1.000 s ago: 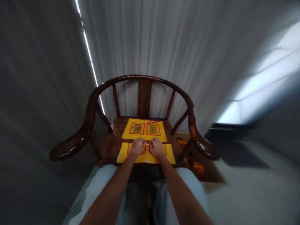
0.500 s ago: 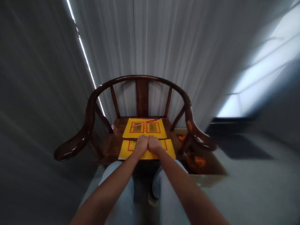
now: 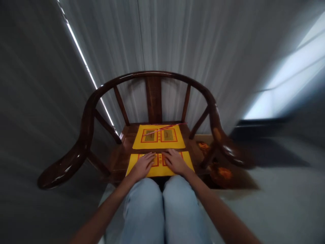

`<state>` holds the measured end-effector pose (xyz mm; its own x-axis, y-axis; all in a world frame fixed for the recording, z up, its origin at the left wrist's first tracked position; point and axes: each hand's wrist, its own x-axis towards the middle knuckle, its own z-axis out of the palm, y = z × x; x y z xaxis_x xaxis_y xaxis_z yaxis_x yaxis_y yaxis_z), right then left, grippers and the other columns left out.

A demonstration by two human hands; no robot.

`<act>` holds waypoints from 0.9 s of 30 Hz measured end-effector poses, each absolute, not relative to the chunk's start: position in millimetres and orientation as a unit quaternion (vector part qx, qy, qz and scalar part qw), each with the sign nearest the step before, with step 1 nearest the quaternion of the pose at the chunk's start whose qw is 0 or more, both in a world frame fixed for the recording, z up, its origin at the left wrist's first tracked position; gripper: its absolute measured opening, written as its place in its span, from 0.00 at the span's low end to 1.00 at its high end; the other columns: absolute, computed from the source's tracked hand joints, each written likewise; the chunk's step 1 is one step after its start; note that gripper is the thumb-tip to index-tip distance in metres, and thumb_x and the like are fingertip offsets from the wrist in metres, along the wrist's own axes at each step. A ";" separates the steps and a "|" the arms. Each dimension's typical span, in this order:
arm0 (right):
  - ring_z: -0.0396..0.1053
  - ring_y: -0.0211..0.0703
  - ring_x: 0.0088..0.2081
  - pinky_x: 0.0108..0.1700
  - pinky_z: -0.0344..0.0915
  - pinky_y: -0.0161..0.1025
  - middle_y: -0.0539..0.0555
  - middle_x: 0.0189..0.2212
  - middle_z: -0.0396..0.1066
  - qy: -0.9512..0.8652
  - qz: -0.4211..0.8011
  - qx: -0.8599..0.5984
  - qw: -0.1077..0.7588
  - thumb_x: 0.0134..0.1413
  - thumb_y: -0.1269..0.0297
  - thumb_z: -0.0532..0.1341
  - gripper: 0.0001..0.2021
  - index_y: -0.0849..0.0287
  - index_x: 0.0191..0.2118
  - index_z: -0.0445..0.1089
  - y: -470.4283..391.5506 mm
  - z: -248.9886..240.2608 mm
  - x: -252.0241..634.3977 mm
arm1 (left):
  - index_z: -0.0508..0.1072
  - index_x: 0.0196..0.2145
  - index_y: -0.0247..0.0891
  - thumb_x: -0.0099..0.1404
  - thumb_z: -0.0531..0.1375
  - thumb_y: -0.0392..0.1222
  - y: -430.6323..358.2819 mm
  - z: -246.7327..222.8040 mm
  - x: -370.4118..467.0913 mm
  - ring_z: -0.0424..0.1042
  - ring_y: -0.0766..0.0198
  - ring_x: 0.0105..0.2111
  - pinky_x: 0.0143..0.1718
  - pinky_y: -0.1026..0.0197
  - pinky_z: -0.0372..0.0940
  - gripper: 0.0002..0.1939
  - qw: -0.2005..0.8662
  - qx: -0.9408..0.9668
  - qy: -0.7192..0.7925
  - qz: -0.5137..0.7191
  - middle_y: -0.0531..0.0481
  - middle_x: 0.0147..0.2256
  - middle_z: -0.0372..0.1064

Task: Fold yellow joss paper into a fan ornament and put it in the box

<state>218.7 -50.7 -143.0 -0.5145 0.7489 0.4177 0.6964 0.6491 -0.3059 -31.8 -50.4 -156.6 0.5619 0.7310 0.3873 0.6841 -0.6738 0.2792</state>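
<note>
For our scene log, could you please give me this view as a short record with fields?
Left hand: open, back up, on the near yellow paper
Right hand: open, on the same paper
Far yellow paper: flat, red-framed printing
Pinkish strip: slanting across far paper
Support: wooden chair
Beside chair, right: orange items, blurred

Near sheet (image 3: 159,165), lower centre of frame, showing bright yellow with red frame lines, red characters. Far sheet (image 3: 159,139), frame centre, bearing yellow ground, two red-outlined dull-gold panels, red characters running between. Thin strip (image 3: 166,127) showing pinkish red. Chair (image 3: 153,100) gleaming dark reddish-brown. Trousers (image 3: 147,211), bottom centre, showing pale blue. Wall (image 3: 167,40), upper centre, running grey with lighter streaks.
</note>
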 end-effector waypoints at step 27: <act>0.63 0.47 0.60 0.62 0.60 0.48 0.59 0.59 0.64 -0.851 0.141 -0.408 0.301 0.65 0.66 0.51 0.19 0.56 0.59 0.68 -45.8 -150.0 272.7 | 0.60 0.64 0.38 0.70 0.51 0.53 -65.0 -159.8 -65.6 0.50 0.47 0.66 0.63 0.41 0.52 0.29 -0.027 0.828 0.526 0.193 0.41 0.66 0.51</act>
